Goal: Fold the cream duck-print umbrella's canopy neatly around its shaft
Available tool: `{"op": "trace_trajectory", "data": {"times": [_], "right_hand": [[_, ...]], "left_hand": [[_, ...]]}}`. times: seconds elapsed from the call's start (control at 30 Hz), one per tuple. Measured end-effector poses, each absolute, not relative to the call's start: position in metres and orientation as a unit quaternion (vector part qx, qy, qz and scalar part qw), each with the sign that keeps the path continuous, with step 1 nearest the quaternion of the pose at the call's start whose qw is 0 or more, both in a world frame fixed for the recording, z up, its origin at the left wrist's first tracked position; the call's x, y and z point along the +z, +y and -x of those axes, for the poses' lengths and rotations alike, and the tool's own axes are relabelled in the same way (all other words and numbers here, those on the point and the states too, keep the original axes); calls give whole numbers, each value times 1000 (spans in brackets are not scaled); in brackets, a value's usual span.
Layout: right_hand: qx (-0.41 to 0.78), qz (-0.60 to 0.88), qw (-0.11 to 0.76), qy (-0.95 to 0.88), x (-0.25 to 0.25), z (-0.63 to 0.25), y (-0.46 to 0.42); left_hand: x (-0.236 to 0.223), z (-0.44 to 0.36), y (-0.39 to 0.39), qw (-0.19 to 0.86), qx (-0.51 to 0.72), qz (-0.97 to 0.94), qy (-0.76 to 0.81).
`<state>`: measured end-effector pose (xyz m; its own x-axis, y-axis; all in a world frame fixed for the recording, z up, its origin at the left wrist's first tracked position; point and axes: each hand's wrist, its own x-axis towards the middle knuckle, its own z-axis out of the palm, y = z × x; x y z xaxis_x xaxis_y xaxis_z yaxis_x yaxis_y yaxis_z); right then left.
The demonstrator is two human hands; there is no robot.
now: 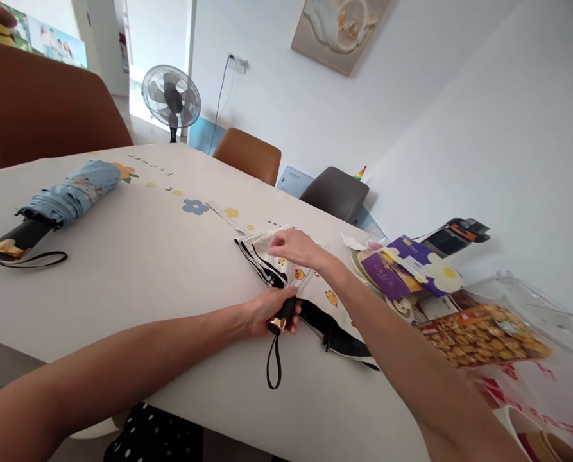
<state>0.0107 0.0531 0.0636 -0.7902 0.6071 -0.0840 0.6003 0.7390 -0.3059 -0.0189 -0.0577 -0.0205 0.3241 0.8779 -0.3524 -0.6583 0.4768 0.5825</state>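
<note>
A white umbrella (pixel 332 296) with small yellow cartoon prints and a black lining lies partly folded on the table, its fabric loose and spread to both sides. My left hand (pixel 271 311) is closed round its black handle, which has a gold-coloured end and a hanging black wrist loop (pixel 273 366). Above the canopy, my right hand (pixel 296 247) has its fingers curled together at the white fabric; the fingertips are partly hidden. A pale strap of fabric (pixel 226 217) stretches away from the canopy across the table. At the left lies a folded light-blue umbrella (pixel 77 192) with a black-and-gold handle.
On the right of the white table (pixel 146 276) are a purple box (pixel 396 273), a packet of cookies (pixel 488 333), a clear plastic container (pixel 521 295) and a cup (pixel 541 443). Chairs (pixel 250 154) stand along the far side, with a fan (pixel 171 96) behind.
</note>
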Motion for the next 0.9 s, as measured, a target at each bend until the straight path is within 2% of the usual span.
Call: {"op": "trace_trajectory", "data": {"times": [0.07, 0.13, 0.23, 0.33, 0.5, 0.7, 0.83, 0.9], "right_hand": [[58, 316, -131, -938, 77, -7, 44], [-20, 306, -238, -922, 85, -6, 36], [-66, 303, -297, -903, 87, -10, 31], [-96, 303, -239, -917, 79, -16, 29], [-73, 298, -60, -950, 55, -12, 29], [-33, 287, -44, -956, 37, 17, 38], [30, 271, -62, -960, 32, 15, 48], [71, 265, -45, -961, 35, 5, 53]], "left_hand": [[-20, 19, -58, 794, 482, -168, 329], [-20, 19, -58, 794, 481, -167, 332], [-20, 19, -58, 795, 479, -174, 328], [-22, 19, -57, 791, 483, -182, 328], [-21, 19, -57, 793, 481, -180, 328], [-17, 21, -59, 798, 476, -166, 330], [-19, 22, -58, 802, 477, -162, 321], [-21, 22, -56, 803, 479, -164, 314]]}}
